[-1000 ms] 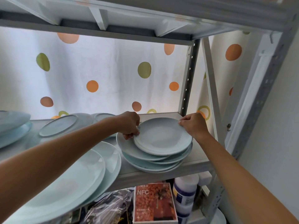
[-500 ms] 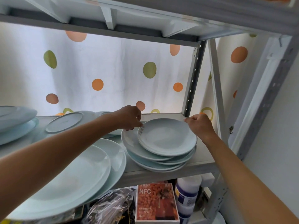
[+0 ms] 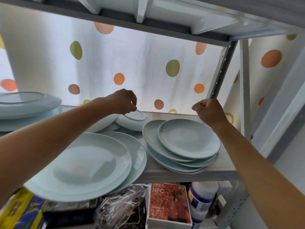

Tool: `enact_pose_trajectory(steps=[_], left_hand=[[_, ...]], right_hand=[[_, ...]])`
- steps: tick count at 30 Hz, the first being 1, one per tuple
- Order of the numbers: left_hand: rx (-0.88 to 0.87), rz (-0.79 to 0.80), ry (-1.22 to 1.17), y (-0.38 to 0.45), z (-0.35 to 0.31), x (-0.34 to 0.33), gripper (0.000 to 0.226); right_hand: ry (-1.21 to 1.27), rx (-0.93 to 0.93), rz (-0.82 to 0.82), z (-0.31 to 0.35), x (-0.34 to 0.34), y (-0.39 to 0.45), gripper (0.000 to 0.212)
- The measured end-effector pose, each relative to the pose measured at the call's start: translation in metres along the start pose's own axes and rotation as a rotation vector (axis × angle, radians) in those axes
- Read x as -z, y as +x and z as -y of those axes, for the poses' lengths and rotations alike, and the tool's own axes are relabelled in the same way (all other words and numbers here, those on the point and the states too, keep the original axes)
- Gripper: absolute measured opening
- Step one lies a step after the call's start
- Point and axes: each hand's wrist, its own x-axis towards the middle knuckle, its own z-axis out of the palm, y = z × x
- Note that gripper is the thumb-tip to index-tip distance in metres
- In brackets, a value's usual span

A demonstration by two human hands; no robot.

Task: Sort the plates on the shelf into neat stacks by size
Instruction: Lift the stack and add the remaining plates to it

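Note:
On the grey shelf (image 3: 221,169) a stack of medium pale-blue plates (image 3: 188,142) sits at the right, slightly fanned out. Two large plates (image 3: 92,162) overhang the front edge at left. Behind them lie smaller plates, with a small overturned plate (image 3: 134,116) on top. My left hand (image 3: 123,101) reaches to the back, its curled fingertips pinching the far rim of that overturned plate. My right hand (image 3: 209,111) hovers as a loose fist above the back rim of the medium stack, holding nothing. My left forearm hides part of the back plates.
Another stack of big plates (image 3: 24,104) sits at the far left. A dotted curtain (image 3: 148,63) hangs behind, and the upper shelf is close overhead. A metal upright (image 3: 221,66) stands by my right hand. Below are an NFC carton (image 3: 168,204), a white bottle (image 3: 201,200) and bags.
Both hands have let go of the top medium plate. My left hand moved back and left to the small overturned plate; my right hand rose above the stack. The camera came closer.

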Motion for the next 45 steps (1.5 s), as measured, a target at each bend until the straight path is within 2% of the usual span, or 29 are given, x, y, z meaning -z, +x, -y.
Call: enact_pose_trajectory(steps=[6, 11, 13, 21, 28, 36, 42, 45], left_hand=[[0.096, -0.007, 0.177, -0.022, 0.053, 0.012, 0.016], [0.218, 0.089, 0.341, -0.051, 0.077, 0.009, 0.053], [0.254, 0.147, 0.399, -0.059, 0.081, 0.009, 0.060], [0.238, 0.192, 0.403, -0.075, 0.081, 0.013, 0.055], [0.176, 0.135, 0.612, -0.079, 0.057, 0.003, 0.025], [0.281, 0.032, 0.810, -0.072, 0.068, 0.002, 0.030], [0.331, -0.078, 0.764, -0.067, 0.065, 0.021, 0.032], [0.290, -0.165, 0.753, -0.067, 0.070, 0.038, 0.031]], right_hand=[[0.044, 0.076, 0.095, 0.050, -0.039, 0.008, 0.021], [0.059, 0.098, 0.222, 0.084, -0.080, 0.015, 0.028], [0.095, 0.097, 0.271, 0.097, -0.094, 0.017, 0.030], [0.157, 0.121, 0.334, 0.133, -0.132, 0.009, 0.039], [0.226, 0.130, 0.365, 0.156, -0.148, -0.011, 0.036], [0.272, 0.107, 0.345, 0.163, -0.153, -0.020, 0.035], [0.289, 0.077, 0.373, 0.159, -0.174, -0.025, 0.044], [0.341, 0.043, 0.388, 0.161, -0.176, -0.036, 0.039]])
